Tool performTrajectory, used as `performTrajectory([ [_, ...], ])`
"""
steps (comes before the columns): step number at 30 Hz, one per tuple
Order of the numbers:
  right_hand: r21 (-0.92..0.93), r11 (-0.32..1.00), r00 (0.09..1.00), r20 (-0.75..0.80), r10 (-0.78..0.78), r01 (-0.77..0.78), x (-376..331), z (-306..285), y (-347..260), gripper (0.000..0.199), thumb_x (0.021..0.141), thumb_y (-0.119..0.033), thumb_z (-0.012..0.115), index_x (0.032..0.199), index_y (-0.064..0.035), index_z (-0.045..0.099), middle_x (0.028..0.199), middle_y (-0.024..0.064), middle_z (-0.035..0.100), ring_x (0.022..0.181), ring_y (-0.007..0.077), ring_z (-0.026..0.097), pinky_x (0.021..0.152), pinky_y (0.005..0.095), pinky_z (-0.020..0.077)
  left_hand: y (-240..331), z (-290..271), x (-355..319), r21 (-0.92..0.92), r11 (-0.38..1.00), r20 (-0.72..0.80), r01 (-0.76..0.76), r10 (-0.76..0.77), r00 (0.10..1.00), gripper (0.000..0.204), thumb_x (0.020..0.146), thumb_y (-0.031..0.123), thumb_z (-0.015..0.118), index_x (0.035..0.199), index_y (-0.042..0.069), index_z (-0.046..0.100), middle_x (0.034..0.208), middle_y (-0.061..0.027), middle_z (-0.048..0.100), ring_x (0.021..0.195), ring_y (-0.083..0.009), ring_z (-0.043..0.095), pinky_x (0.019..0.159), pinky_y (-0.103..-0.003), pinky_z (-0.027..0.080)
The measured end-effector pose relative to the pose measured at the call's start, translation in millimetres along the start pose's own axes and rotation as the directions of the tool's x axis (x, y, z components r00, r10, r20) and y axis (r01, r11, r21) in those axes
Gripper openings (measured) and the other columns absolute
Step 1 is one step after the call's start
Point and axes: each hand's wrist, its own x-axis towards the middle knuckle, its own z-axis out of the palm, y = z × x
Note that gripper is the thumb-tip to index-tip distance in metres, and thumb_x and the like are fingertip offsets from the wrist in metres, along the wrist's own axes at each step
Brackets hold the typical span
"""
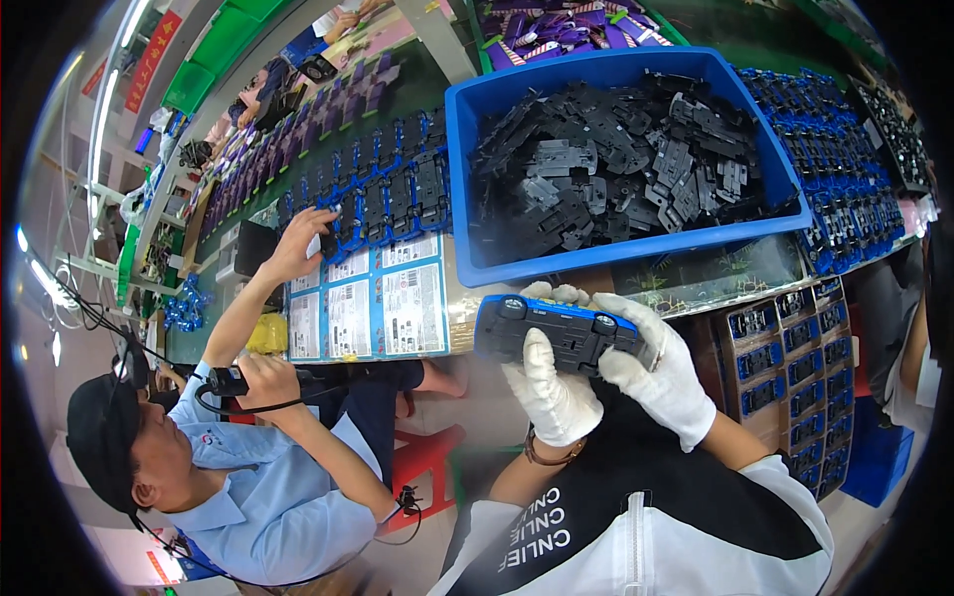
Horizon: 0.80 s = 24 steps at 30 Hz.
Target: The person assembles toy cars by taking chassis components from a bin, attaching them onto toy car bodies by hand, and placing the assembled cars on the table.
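A blue toy car point(556, 333) is held in front of my chest, its black underside with grey-black wheels facing me. My left hand point(555, 392), in a white glove, is closed round its lower left side, thumb on the underside. From the right, my right hand point(656, 363), also gloved in white, grips the car's right end, its fingers round the far edge. The car's far side, turned away from me, is mostly hidden. Just beyond stands a blue bin point(636, 245) heaped with black plastic car base plates point(586, 159).
Left of the bin, toy cars point(397, 194) stand wheels-up in rows beside printed sheets point(383, 308). More cars point(835, 169) line the right side, above a compartmented carton point(795, 377). At left, a seated co-worker point(258, 487) touches the cars, holding a black corded tool point(229, 380).
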Motion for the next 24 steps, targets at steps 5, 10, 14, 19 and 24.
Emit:
performTrajectory([
  [5, 0.129, 0.988, 0.997, -0.002, 0.082, -0.081, -4.8, 1.2, -3.6, 0.054, 0.088, -0.009, 0.072, 0.136, 0.0006, 0.049, 0.130, 0.0115, 0.055, 0.115, 0.0173, 0.055, 0.096, 0.0324, 0.0480, 3.8, 5.5, -4.0, 0.050, 0.998, -0.004, -0.025, 0.025, 1.000, 0.059, 0.092, 0.034, 0.067, 0.134, 0.001, 0.044, 0.121, -0.0184, 0.059, 0.114, -0.0279, 0.059, 0.100, -0.042, 0.048],
  [10, 0.147, 0.984, 0.994, -0.031, 0.106, -0.100, -0.7, -2.5, 2.1, 0.049, 0.089, -0.011, 0.069, 0.134, 0.0012, 0.051, 0.130, 0.0119, 0.056, 0.114, 0.0180, 0.056, 0.100, 0.0344, 0.0457, -1.8, -0.8, -0.5, 0.100, 0.994, -0.001, 0.048, -0.048, 0.999, 0.065, 0.089, 0.038, 0.070, 0.135, 0.001, 0.044, 0.122, -0.0200, 0.059, 0.113, -0.0277, 0.060, 0.099, -0.041, 0.049],
  [14, 0.030, 0.998, 0.996, -0.076, 0.053, -0.051, 4.2, 2.0, 0.2, 0.040, 0.092, -0.018, 0.065, 0.126, 0.0023, 0.057, 0.122, 0.0134, 0.062, 0.109, 0.0193, 0.060, 0.095, 0.0335, 0.0480, -0.9, 1.3, -0.3, 0.052, 0.999, -0.066, 0.015, -0.012, 0.998, 0.055, 0.092, 0.035, 0.067, 0.133, 0.003, 0.047, 0.123, -0.0176, 0.060, 0.110, -0.0250, 0.061, 0.096, -0.040, 0.051],
  [19, -0.047, 0.998, 0.986, -0.165, -0.035, 0.028, -1.8, 17.4, 12.7, 0.040, 0.093, -0.025, 0.064, 0.121, 0.0032, 0.059, 0.118, 0.0154, 0.065, 0.105, 0.0214, 0.063, 0.094, 0.0326, 0.0474, 6.6, -17.5, 1.0, 0.208, 0.978, -0.002, 0.009, -0.009, 1.000, 0.049, 0.096, 0.029, 0.063, 0.134, 0.006, 0.042, 0.127, -0.0141, 0.057, 0.109, -0.0194, 0.060, 0.092, -0.034, 0.051],
  [24, -0.081, 0.996, 0.994, -0.102, -0.029, 0.021, 2.4, 27.7, 17.4, 0.045, 0.093, -0.033, 0.066, 0.122, 0.0012, 0.058, 0.116, 0.0149, 0.065, 0.099, 0.0183, 0.063, 0.089, 0.0323, 0.0501, 10.1, -42.6, -17.0, 0.380, 0.923, -0.102, 0.060, -0.022, 0.995, 0.057, 0.099, 0.022, 0.058, 0.147, 0.007, 0.029, 0.131, -0.0093, 0.053, 0.119, -0.0187, 0.052, 0.105, -0.037, 0.041],
])
